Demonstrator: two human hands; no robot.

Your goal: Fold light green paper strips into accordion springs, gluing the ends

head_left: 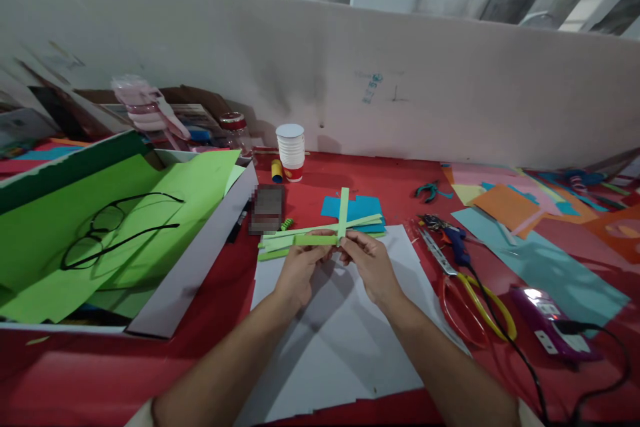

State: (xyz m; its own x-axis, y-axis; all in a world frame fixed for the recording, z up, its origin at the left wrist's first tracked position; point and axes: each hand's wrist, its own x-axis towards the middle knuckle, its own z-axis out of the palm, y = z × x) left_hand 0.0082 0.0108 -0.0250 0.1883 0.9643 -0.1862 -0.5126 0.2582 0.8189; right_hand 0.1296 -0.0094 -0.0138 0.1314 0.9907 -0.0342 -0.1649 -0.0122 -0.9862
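Note:
Two light green paper strips meet at a corner between my hands, one upright (344, 210) and one lying sideways (315, 240). My left hand (301, 271) is closed on the sideways strip. The fingers of my right hand (369, 261) pinch the foot of the upright strip, where the two join. Just behind my hands lie several more green strips (277, 241) and blue paper pieces (373, 207). White paper sheets (330, 353) lie beneath my hands.
At the left, a box (200, 257) holds green paper and glasses (100, 240). Stacked cups (291, 150) stand behind. To the right are scissors (450, 280), a glue gun (457, 245), pliers (427, 192), a purple device (553, 327) with a cable, and coloured paper (545, 267).

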